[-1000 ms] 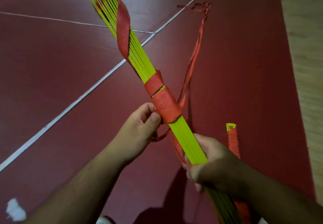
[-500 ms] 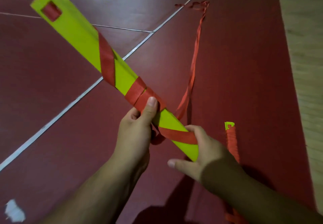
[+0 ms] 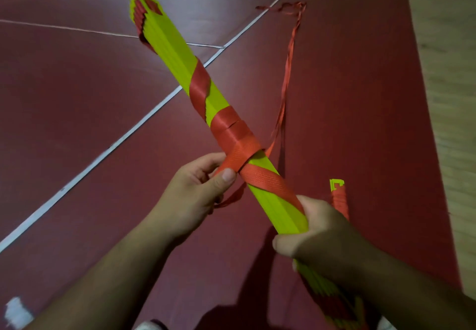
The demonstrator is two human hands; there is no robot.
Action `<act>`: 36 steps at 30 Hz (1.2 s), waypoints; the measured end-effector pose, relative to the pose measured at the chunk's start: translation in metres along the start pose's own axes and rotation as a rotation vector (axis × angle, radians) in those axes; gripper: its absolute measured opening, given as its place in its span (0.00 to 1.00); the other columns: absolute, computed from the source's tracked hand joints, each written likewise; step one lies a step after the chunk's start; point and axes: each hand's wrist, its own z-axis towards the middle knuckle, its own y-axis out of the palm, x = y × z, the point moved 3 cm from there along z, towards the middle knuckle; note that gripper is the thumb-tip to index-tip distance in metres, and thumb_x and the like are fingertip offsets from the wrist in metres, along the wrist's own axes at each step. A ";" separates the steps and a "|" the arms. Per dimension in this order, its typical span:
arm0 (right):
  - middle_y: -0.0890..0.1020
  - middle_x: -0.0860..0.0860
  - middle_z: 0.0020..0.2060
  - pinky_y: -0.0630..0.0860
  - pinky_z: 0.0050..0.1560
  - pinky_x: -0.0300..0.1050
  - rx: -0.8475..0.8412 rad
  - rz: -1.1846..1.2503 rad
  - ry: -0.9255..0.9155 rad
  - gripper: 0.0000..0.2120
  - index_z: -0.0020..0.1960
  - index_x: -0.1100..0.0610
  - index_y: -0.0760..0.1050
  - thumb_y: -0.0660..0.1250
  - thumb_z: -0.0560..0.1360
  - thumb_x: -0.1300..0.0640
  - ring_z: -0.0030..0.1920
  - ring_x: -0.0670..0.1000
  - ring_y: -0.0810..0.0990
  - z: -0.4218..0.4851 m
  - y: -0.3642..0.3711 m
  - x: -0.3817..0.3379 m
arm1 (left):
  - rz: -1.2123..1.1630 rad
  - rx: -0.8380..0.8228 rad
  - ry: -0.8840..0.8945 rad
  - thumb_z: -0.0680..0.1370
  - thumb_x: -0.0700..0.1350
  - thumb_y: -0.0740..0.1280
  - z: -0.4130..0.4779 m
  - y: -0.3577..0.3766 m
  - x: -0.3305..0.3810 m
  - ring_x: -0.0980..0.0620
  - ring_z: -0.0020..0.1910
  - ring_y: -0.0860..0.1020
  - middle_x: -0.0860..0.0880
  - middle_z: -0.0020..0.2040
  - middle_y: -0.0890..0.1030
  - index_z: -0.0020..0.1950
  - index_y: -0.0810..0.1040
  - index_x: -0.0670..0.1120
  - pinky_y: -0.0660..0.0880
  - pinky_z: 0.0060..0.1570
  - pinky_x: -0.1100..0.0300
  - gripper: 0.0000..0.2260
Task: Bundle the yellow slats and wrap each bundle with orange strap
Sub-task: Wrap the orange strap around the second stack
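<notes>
Mid-wrap: slat bundle [image 3: 257,188] held in the air over the red floor [image 3: 77,123]. Left hand [image 3: 195,195] pinches the orange strap [image 3: 239,155] at the bundle's edge — right hand [image 3: 319,231] clamps the bundle's near end. Next: pull strap taut, another turn toward the right hand.

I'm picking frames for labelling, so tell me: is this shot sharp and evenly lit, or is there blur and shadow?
Head view: dim, uneven light; the right hand is in shade, darker than the left hand; the orange strap shows crisp weave, but the bundle of yellow slats blurs at its near end; a dark shadow lies on the red floor below the arms.
</notes>
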 end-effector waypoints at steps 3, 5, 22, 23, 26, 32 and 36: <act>0.74 0.49 0.24 0.71 0.25 0.41 -0.108 0.078 -0.021 0.12 0.38 0.53 0.74 0.74 0.67 0.67 0.25 0.52 0.75 -0.005 0.002 -0.007 | -0.074 -0.011 0.026 0.64 0.66 0.77 0.002 -0.002 -0.004 0.51 0.31 0.68 0.53 0.35 0.77 0.47 0.84 0.56 0.64 0.34 0.57 0.19; 0.75 0.54 0.28 0.71 0.27 0.43 -0.190 0.139 -0.022 0.11 0.39 0.53 0.75 0.74 0.62 0.63 0.26 0.54 0.75 -0.007 0.003 -0.006 | -0.106 -0.068 0.051 0.65 0.66 0.77 0.004 -0.001 -0.002 0.55 0.30 0.68 0.53 0.35 0.76 0.51 0.82 0.54 0.63 0.34 0.52 0.22; 0.80 0.44 0.47 0.76 0.48 0.46 0.222 -0.558 -0.152 0.35 0.60 0.37 0.64 0.75 0.58 0.34 0.47 0.46 0.80 0.008 -0.010 0.006 | 0.089 0.352 0.127 0.74 0.56 0.72 -0.010 0.016 0.015 0.51 0.32 0.64 0.46 0.31 0.65 0.41 0.74 0.35 0.65 0.24 0.68 0.23; 0.80 0.46 0.48 0.76 0.49 0.47 0.273 -0.664 -0.155 0.33 0.59 0.40 0.64 0.75 0.60 0.34 0.49 0.51 0.80 0.008 -0.006 0.007 | 0.108 0.365 0.131 0.74 0.57 0.72 -0.009 0.017 0.014 0.51 0.32 0.64 0.46 0.31 0.66 0.41 0.74 0.35 0.65 0.25 0.66 0.24; 0.78 0.49 0.34 0.74 0.37 0.48 0.348 -0.677 -0.200 0.22 0.44 0.49 0.66 0.70 0.59 0.39 0.40 0.56 0.80 0.015 -0.009 0.007 | 0.119 0.266 0.164 0.72 0.57 0.75 -0.004 0.008 0.016 0.53 0.30 0.65 0.50 0.30 0.67 0.43 0.78 0.38 0.63 0.26 0.65 0.21; 0.77 0.49 0.27 0.72 0.27 0.48 0.141 -0.317 -0.140 0.16 0.40 0.52 0.74 0.70 0.54 0.49 0.26 0.51 0.76 0.001 -0.015 -0.006 | 0.139 0.062 0.211 0.72 0.45 0.74 0.000 -0.008 0.025 0.65 0.27 0.72 0.58 0.29 0.79 0.40 0.80 0.45 0.67 0.28 0.73 0.06; 0.74 0.52 0.25 0.74 0.26 0.45 -0.226 -0.009 -0.043 0.11 0.40 0.56 0.75 0.70 0.59 0.60 0.23 0.51 0.76 -0.006 -0.004 -0.006 | 0.040 -0.071 0.088 0.65 0.70 0.73 0.003 -0.014 0.009 0.57 0.29 0.71 0.48 0.35 0.77 0.51 0.83 0.52 0.66 0.33 0.56 0.26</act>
